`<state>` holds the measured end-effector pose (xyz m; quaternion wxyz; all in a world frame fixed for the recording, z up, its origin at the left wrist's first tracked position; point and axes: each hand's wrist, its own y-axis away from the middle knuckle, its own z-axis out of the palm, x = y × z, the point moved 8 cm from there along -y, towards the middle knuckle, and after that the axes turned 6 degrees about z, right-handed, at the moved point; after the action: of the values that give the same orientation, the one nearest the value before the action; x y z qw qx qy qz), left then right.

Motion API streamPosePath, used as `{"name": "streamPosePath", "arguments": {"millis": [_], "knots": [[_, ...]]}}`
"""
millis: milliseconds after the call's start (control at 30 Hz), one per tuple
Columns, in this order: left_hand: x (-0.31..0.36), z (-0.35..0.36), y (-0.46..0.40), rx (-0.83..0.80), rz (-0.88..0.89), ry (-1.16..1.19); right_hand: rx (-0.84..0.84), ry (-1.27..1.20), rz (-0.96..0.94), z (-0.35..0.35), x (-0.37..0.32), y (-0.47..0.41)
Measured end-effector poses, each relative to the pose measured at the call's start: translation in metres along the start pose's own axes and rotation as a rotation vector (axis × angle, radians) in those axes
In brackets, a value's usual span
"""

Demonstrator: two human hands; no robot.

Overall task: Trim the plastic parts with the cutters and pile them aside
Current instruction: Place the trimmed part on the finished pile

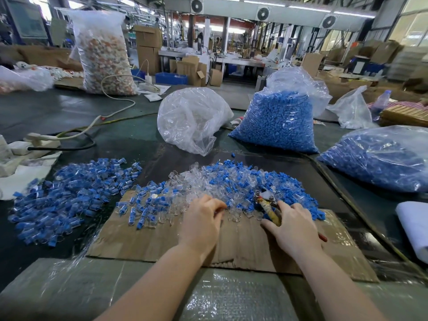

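The table [69, 112] runs dark and wide beyond both hands, its near edge wrapped in film below the forearms. Far ahead of the right hand stand two bags of blue parts [278, 121], with a clear bag [190, 117] ahead of the left. A cardboard sheet [243, 246] lies under both hands; its bare near half is the open room, and its front edge sits just behind the wrists. The loose heap [208, 181] of blue and clear parts spreads just beyond the fingertips. The sorted pile [69, 193] lies well left of the left hand, off the cardboard. The right hand [294, 228] curls round the cutters [268, 205], their head resting in the heap. The left hand [203, 218] reaches into the heap's near edge, fingers bent; whether it pinches a part I cannot tell.
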<state>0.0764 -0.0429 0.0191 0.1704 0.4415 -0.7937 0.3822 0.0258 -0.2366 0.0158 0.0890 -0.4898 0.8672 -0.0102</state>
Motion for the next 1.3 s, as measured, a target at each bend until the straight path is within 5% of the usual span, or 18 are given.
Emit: {"name": "streamPosePath", "arguments": {"millis": [267, 467, 1300], "knots": [[0.023, 0.038, 0.010, -0.198, 0.200, -0.115, 0.050, 0.004, -0.026, -0.001, -0.006, 0.001], [0.016, 0.033, 0.009, -0.140, 0.149, -0.064, 0.160, -0.072, -0.214, -0.010, -0.037, 0.004], [0.008, 0.019, 0.012, -0.038, 0.031, 0.071, 0.253, -0.006, -0.201, 0.003, -0.049, 0.018]]}}
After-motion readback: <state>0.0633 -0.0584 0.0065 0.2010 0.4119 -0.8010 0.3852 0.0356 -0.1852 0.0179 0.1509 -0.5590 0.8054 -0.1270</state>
